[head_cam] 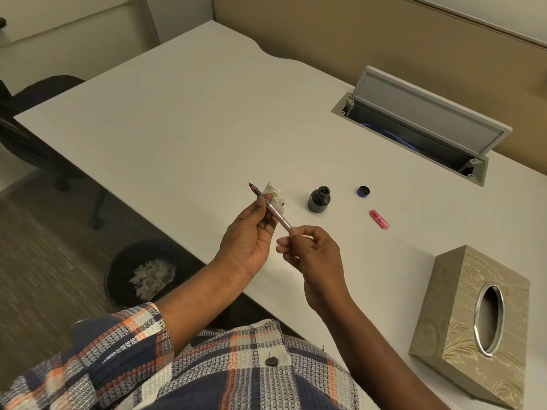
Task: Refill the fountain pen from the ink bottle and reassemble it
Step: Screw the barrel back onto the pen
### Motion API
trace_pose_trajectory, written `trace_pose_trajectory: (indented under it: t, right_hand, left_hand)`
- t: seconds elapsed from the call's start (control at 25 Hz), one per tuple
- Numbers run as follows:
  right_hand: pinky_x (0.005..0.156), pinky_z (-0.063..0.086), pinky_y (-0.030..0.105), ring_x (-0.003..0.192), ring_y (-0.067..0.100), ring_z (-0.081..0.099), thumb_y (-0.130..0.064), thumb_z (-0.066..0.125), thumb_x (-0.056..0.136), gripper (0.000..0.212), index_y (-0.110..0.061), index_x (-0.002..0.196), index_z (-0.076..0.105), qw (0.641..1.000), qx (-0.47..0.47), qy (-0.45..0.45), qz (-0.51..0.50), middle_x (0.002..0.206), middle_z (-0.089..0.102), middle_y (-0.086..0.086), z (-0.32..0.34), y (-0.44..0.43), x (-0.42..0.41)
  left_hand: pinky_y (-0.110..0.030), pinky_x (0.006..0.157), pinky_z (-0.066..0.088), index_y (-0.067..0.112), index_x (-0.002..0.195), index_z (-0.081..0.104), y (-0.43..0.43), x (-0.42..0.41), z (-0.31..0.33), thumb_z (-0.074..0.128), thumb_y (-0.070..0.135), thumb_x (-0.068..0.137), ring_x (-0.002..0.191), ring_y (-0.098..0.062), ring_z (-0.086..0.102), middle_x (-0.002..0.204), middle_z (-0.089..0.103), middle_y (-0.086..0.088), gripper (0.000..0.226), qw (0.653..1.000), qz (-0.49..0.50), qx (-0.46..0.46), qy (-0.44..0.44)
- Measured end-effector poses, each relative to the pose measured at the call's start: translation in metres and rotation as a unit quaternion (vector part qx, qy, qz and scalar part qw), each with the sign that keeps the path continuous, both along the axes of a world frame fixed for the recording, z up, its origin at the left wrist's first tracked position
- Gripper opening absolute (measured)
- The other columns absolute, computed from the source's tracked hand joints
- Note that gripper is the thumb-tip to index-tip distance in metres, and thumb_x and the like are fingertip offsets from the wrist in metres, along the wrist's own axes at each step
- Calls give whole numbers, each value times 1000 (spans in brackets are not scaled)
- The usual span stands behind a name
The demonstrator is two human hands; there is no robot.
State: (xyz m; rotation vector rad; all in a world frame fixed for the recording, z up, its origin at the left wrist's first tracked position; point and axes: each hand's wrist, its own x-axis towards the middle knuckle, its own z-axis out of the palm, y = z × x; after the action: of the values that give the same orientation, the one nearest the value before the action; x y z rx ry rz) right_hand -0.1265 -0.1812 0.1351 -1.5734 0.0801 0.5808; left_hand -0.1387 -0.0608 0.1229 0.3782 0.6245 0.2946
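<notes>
Two bare hands up over the near edge of the white desk [177, 119]. Between them, a thin fountain pen [270, 208], tilted, dark tip up and to the left, back end down and to the right.

Left hand [251, 238] palm up, fingers curled in, thumb and fingertips closed on the middle of the pen near the pink part by the tip. Right hand [310, 247] closed too, thumb and first finger pinched tight on the back end of the pen, other fingers tucked in. Hard to tell which way that end turns, or if at all.

Just behind the pen, a crumpled white tissue [275, 194] flat on the desk with a small dark spot on it. To the right of that, the ink bottle [319, 200], upright, open on top, dark ink inside. Farther right, the bottle cap [363, 191], apart from the bottle, open side up. Near the cap, a bit closer in, a pink pen cap [379, 219] on its side.

At the far right, close in, a gold patterned tissue box [461, 321] with an oval hole on top. Far back, a gray cable hatch [426, 119] in the desk, lid up.

Down on the floor to the left, a black bin [118, 261] with white scraps inside. At the bottom, a checked shirt [236, 365], sleeve pushed up.
</notes>
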Motion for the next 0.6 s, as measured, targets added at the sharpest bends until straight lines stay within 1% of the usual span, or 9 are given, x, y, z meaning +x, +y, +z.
trace_pose_trajectory:
  t: [0.08,0.16,0.24,0.28,0.36,0.4,0.44,0.52,0.6]
  right_hand:
    - [66,51,26,68,16,66,-38,42,100,42,-7,89,67,999,-25,15,14,67,69,7,-1,-1,0]
    - [67,50,26,67,14,65,-46,36,99,48,-10,94,68,998,-35,24,36,67,68,5,-1,-1,-1]
    - [70,52,27,73,14,69,-42,47,97,32,-15,106,60,999,-31,20,34,82,72,5,-1,0,-1]
    - [71,53,29,76,16,71,-34,56,94,24,-16,109,55,999,-28,11,21,89,72,7,-2,0,0]
    - [74,54,31,78,19,72,-19,61,91,17,-11,105,55,1000,-13,-9,-2,90,73,10,-3,-1,2]
    - [74,54,31,77,19,72,-19,59,93,14,-8,101,58,1000,-7,-12,-7,87,74,10,-2,-1,2]
    - [72,55,30,75,19,72,-24,55,96,18,-6,96,61,1000,-8,-8,-6,84,75,10,-3,-2,2]
    - [68,54,28,68,18,69,-36,44,99,38,-7,88,65,1000,-21,18,-1,74,73,9,-5,-2,2]
    - [65,51,26,65,16,66,-43,38,99,48,-8,85,67,999,-37,31,7,67,70,7,-4,-2,3]
  left_hand:
    - [-33,94,51,1,102,65,-3,0,1,51,10,93,106,-23,65,106,70,-12,19,1000,-5,5,1]
    - [-34,95,49,1,101,65,-5,1,1,51,9,93,104,-23,65,105,69,-13,18,1000,-5,7,6]
    - [-36,98,47,1,99,65,-5,1,1,50,9,94,106,-24,63,108,68,-14,17,1000,-4,4,12]
    - [-36,98,47,2,100,65,-5,1,2,50,9,93,108,-25,63,111,67,-15,18,1000,-3,1,14]
    - [-36,95,50,2,101,66,-3,1,2,51,10,93,108,-24,64,112,68,-14,18,1000,-3,-2,11]
    - [-36,93,51,2,100,66,-2,1,2,52,10,93,105,-24,65,110,69,-14,18,1000,-2,0,9]
    - [-35,92,51,2,100,66,-2,2,2,51,10,93,103,-23,66,108,69,-13,18,1000,-2,2,9]
    - [-35,95,50,1,101,65,-4,3,2,51,10,93,107,-24,64,109,69,-14,18,1000,-6,4,9]
    - [-36,97,48,0,105,64,-6,3,2,51,9,93,112,-25,62,111,67,-14,20,1000,-12,2,9]
